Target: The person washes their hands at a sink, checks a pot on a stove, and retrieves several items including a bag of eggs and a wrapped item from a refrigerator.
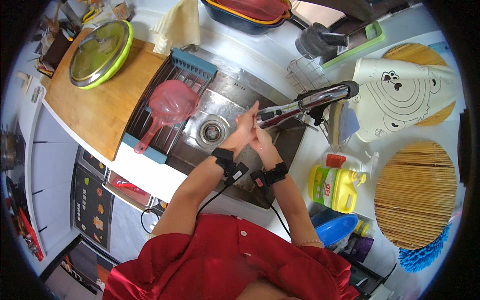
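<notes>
My left hand (245,126) and my right hand (261,138) meet palm to palm under the end of a chrome kitchen tap (285,112), over a stainless steel sink (240,93). Nothing is visible in either hand. A raised finger and the thumb of the left hand stand apart; the right hand's fingers are largely hidden behind it and the spout. Water drops glisten on the right hand. To the left of the hands is the round sink drain (212,132). A translucent pink plastic ladle (173,102) lies on a drying rack (190,77) across the sink.
A wooden board (112,108) at left carries a green-rimmed glass lid (101,54). On the right are a sponge (338,122), a yellow detergent bottle (333,189), a blue bowl (335,227) and a round bamboo mat (416,195). Nested basins (243,22) stand behind the sink.
</notes>
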Action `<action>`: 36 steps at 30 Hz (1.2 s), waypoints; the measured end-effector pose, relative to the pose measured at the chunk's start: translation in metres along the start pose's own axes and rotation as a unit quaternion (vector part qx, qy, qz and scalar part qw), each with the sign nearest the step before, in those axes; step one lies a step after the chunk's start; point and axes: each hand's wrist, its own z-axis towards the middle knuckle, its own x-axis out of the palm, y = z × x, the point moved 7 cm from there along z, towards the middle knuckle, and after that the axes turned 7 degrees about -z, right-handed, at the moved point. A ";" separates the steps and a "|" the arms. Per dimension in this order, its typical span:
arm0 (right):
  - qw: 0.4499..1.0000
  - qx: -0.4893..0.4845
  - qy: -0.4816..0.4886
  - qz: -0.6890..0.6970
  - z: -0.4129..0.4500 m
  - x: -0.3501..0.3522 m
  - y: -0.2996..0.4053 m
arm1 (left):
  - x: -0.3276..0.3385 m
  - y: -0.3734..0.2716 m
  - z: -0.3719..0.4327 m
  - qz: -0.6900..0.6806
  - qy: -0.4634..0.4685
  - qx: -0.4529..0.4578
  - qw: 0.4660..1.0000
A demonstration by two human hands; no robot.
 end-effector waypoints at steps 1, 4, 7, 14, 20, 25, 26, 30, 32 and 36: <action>0.999 -0.010 0.014 0.027 0.003 -0.006 0.003 | 0.008 -0.001 -0.009 -0.009 0.029 -0.031 0.999; 0.995 -0.020 0.056 0.081 0.003 0.005 0.008 | 0.002 0.001 -0.014 -0.089 0.095 -0.013 0.991; 0.982 0.111 0.042 0.148 -0.006 0.011 0.005 | -0.006 -0.003 -0.036 -0.083 0.068 0.054 0.993; 0.994 0.047 0.056 0.080 0.014 0.006 0.015 | 0.012 -0.024 -0.057 0.584 0.094 0.272 0.759; 0.993 0.043 -0.107 -0.029 0.012 -0.016 -0.003 | 0.006 -0.016 -0.030 0.811 0.142 0.270 0.499; 0.994 0.027 -0.071 -0.083 0.005 -0.026 0.013 | 0.007 -0.002 -0.011 0.770 0.083 0.266 0.574; 0.994 0.026 -0.072 -0.083 0.002 -0.024 0.010 | 0.002 -0.002 -0.005 0.738 0.060 0.267 0.616; 0.999 0.008 0.034 -0.011 -0.009 0.002 0.008 | -0.018 -0.008 0.015 0.555 -0.006 0.190 0.810; 0.999 0.035 0.009 0.003 -0.013 -0.003 0.004 | -0.026 -0.003 0.017 0.439 -0.041 0.165 0.882; 0.987 0.068 -0.007 0.143 0.005 -0.002 0.009 | -0.035 0.012 0.008 -0.010 0.000 0.084 0.996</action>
